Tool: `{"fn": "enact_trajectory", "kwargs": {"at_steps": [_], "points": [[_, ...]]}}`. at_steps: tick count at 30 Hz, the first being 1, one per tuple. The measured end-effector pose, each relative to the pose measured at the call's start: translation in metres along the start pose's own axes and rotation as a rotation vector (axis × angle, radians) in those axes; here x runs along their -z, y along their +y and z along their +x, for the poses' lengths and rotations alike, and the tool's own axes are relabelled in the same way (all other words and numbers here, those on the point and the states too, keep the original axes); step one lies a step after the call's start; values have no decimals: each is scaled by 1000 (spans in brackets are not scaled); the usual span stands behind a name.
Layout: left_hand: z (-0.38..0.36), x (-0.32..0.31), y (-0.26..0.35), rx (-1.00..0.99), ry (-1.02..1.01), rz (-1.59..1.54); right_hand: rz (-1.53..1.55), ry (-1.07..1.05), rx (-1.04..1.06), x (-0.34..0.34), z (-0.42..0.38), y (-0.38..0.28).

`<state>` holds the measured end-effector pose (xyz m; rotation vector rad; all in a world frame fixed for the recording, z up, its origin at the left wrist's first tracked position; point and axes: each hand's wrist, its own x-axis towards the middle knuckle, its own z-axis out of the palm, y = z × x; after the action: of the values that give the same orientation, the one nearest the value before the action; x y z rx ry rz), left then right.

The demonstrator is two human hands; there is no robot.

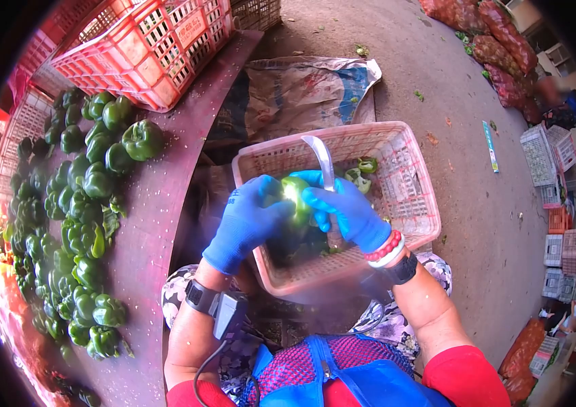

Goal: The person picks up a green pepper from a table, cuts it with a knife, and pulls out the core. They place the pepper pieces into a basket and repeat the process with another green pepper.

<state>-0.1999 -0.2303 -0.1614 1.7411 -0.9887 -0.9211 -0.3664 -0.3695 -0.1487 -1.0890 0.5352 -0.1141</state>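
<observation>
Both my hands are in blue gloves, over a pink plastic basket (419,173). My left hand (250,217) has its fingers wrapped round the left side of a green bell pepper (293,197). Against the pepper's right side is my right hand (345,210), which also grips a curved knife (322,159); its blade points up and away from me, hooked to the left. Cut pepper pieces (358,180) lie inside the basket, and more green ones show dimly below my hands.
On the left, a dark red table (159,224) bears many green peppers (84,203) and a pink crate (159,54). A crumpled sack (294,88) lies beyond the basket. Stacked crates (539,156), filled red sacks (505,41) and a person (559,102) are at the right.
</observation>
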Motion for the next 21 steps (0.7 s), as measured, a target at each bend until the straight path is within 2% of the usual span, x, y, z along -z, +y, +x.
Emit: {"fn": "enact_trajectory", "kwargs": {"at_steps": [2,5,8,10,13,16,17,18,20,21], "points": [[-3,1,8,86,7,-185,87,-42,55,-1,5,7],[-2,0,2,-68,81,69,62,-71,25,-7,7,6],[-1,-16,-8,-425,318,398,108,30,5,-19,12,22],[-10,-24,7,-430,315,478,66,108,-31,-22,10,30],[-15,-26,14,-473,301,598,204,95,-52,-20,11,37],[-3,-19,-6,-488,338,332,344,140,-63,-12,12,33],[0,-24,-12,-319,316,-79,397,171,-53,-11,10,30],[-6,-10,19,73,221,-453,451,200,-43,-9,9,28],[0,5,15,113,101,-669,480,147,12,-5,10,27],[0,6,15,104,116,-627,445,106,39,0,10,26]]}}
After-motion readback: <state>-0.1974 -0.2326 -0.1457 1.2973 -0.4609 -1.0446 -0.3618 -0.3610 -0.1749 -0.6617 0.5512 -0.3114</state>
